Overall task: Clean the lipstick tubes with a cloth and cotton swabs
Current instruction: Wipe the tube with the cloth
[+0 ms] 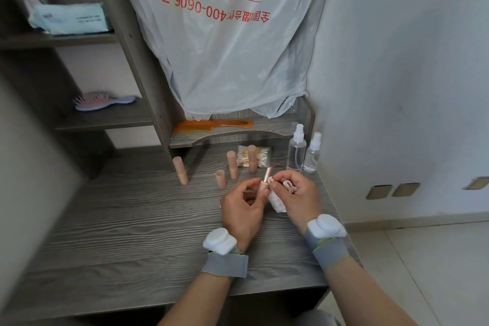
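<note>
my left hand (pixel 242 209) pinches the open lipstick tube (pixel 265 180) upright between thumb and fingertips, just above the desk (pixel 132 219). my right hand (pixel 296 198) is bunched around the cloth (pixel 277 202), with one fold pressed against the tube's right side. to do this wipe well, i'd keep the left grip low on the base so the collar and upper barrel stay exposed. i'd roll the tube slowly against the cloth instead of scrubbing, and keep the fabric off the open tip.

counting outward from my hands:
- one tube in hand.
- four peach pieces standing just beyond my left fingers: three tall standing tubes (pixel 232 164) and one shorter piece (pixel 220 178), probably this tube's cap.
- one cotton swab pack (pixel 260 156), beyond both hands, unopened as far as i can tell.
- two spray bottles (pixel 296 151), beyond my right hand.
- one cloth.
</note>
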The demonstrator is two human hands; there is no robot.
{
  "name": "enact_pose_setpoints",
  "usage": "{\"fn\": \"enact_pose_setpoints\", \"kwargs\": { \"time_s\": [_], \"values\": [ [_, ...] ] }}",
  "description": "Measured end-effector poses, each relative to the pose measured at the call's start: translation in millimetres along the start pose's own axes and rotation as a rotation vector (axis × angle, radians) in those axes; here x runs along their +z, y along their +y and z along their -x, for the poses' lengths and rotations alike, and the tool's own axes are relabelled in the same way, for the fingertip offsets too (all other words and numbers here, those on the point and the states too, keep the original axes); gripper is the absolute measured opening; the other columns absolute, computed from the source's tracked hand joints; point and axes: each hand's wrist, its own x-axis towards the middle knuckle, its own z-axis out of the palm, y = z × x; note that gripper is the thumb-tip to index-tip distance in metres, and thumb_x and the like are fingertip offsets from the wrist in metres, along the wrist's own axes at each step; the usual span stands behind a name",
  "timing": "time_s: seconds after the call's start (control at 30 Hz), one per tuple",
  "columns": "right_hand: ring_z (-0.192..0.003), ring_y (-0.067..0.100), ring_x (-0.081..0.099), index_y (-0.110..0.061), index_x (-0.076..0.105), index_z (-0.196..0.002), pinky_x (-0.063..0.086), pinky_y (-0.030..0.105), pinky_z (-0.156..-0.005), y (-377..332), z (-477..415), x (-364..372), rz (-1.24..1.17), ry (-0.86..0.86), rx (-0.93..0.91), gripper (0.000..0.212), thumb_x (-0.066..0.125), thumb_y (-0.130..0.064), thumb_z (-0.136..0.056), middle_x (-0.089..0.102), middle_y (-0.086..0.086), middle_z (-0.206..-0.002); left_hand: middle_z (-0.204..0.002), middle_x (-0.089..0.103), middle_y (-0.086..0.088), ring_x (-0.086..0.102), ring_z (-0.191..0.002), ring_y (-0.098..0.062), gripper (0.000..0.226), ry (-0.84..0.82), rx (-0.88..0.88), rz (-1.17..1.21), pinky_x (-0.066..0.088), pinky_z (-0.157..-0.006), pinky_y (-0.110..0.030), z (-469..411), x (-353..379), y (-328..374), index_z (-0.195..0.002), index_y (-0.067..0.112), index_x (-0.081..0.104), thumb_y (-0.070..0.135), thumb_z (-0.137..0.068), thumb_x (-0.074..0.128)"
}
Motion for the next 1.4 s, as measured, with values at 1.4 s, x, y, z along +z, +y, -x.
{"fn": "enact_pose_setpoints", "kwargs": {
  "time_s": [1.4],
  "values": [
    [-0.073,0.013,0.070,-0.028,0.075,-0.073,0.056,0.028,-0.071,-7.0,3.6,0.1,0.054,-0.014,0.010,0.022,0.080,-0.006,-0.076,0.074,-0.007,-0.074,-0.095,0.068,0.013,0.066,-0.086,-0.001,0.033,-0.054,0.029,-0.069,0.054,-0.079,-0.019,-2.0,-0.7,-1.9,-0.108,0.026,0.074,0.012,-0.079,0.080]
  ]
}}
